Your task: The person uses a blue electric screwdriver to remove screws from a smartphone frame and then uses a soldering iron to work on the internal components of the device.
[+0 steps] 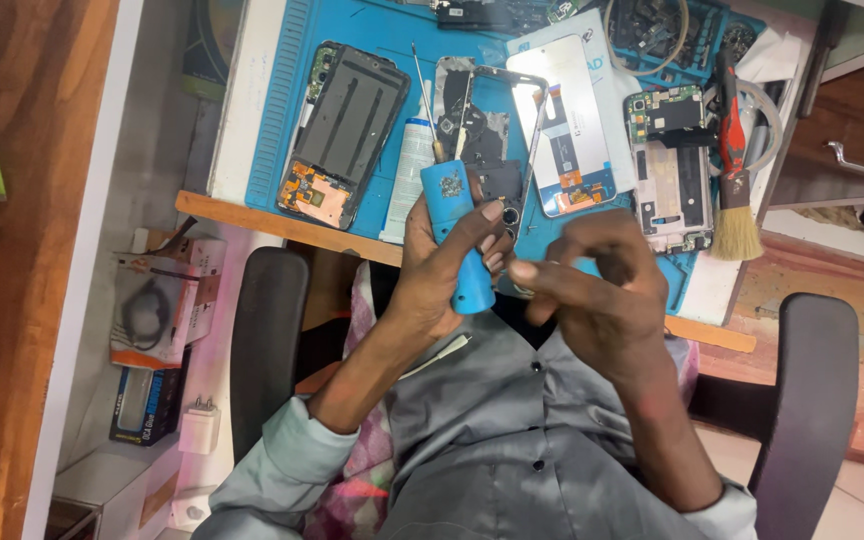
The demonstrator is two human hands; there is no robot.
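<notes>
The person's left hand is gripping a blue screwdriver and a bare phone frame at twelve o'clock, while the right hand is pinching something too small to tell, with opened phones lying unassembled.

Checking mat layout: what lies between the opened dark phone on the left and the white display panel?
In the head view: a white tube and the phone frame behind the blue screwdriver.

Blue-handled screwdriver upright, tip up, against an opened phone frame.

Brush right of opened phone
</notes>
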